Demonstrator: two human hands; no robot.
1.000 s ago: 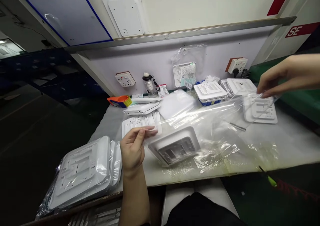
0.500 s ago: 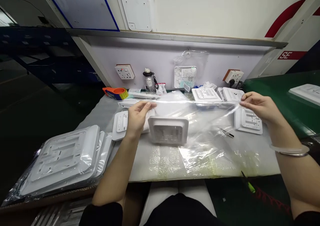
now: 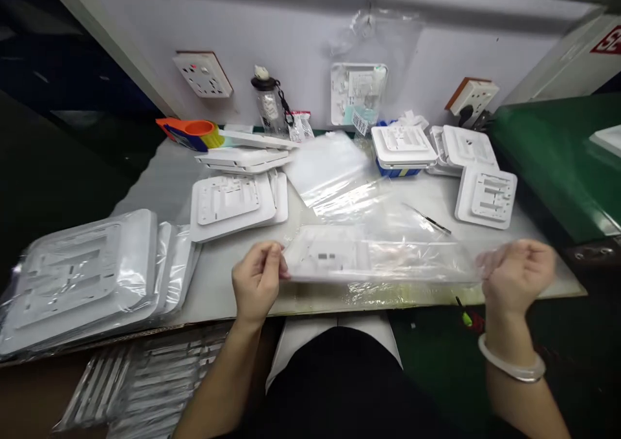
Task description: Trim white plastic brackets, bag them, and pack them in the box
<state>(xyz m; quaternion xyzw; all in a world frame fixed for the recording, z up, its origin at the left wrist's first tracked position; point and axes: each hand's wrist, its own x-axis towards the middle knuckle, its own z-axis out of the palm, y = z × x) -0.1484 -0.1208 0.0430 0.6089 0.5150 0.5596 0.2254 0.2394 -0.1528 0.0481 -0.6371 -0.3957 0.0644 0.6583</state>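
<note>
A clear plastic bag (image 3: 417,261) is stretched level between my two hands, above the near edge of the workbench. My left hand (image 3: 257,280) pinches its left corner with closed fingers. At the opposite corner, my right hand (image 3: 519,274) is closed on the film, a little blurred by motion. A white plastic panel (image 3: 325,248) shows through the film near my left hand; whether it lies inside or under the bag I cannot tell. Just beyond are more clear film and a white sheet (image 3: 330,161). Dark tweezers (image 3: 431,220) lie on the bench to the right.
Bagged white panels (image 3: 82,271) lean in a stack at left, with bare panels (image 3: 233,200) behind. Other panels (image 3: 488,196) lie at right. A tape dispenser (image 3: 189,133) and bottle (image 3: 272,103) stand along the back. A green-handled tool (image 3: 466,316) hangs below the edge.
Both hands have come down and towards me, drawing the bag's held edge from upright to nearly flat. The panel has tipped back with it, and my view has tilted downward.
</note>
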